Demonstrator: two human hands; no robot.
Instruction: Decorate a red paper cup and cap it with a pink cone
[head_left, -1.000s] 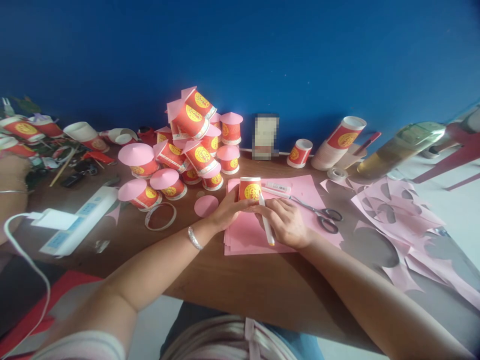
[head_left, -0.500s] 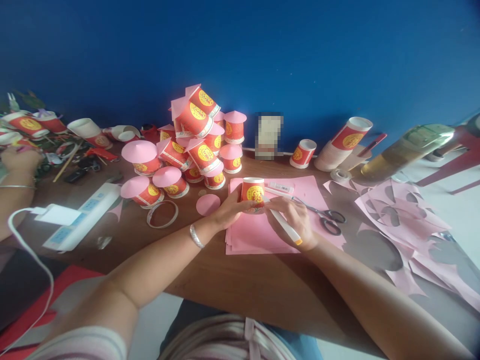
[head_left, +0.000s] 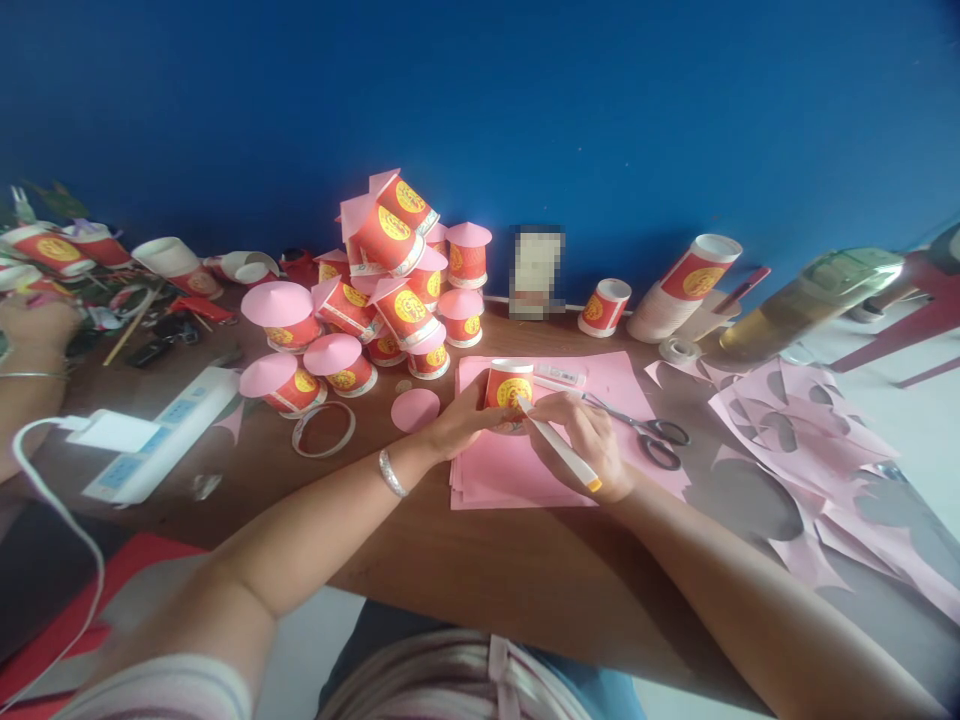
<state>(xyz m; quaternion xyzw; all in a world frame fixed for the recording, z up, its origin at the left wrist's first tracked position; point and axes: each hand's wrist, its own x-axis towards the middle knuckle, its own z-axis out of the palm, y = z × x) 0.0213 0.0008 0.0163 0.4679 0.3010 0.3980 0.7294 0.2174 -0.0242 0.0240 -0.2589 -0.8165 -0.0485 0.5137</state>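
A red paper cup (head_left: 509,385) with a yellow emblem stands upside down on a stack of pink paper sheets (head_left: 495,470). My left hand (head_left: 459,422) wraps its fingers round the cup's left side and holds it there. My right hand (head_left: 585,440) grips a white pen (head_left: 559,447) with an orange end, its tip touching the base of the cup on the right. Both hands rest on the pink sheets.
A heap of red cups with pink paper lids (head_left: 390,285) sits behind. Scissors (head_left: 649,435), a pink paper circle (head_left: 415,409), a tape ring (head_left: 322,428), a white power strip (head_left: 157,435), a stack of cups (head_left: 679,285) and pink offcuts (head_left: 817,450) surround the hands. Another person's hand (head_left: 34,325) is at far left.
My right hand has swung the pen from upright beside the cup to slanting down to the right, its tip moving along the cup's rim. The cup and left hand stay put.
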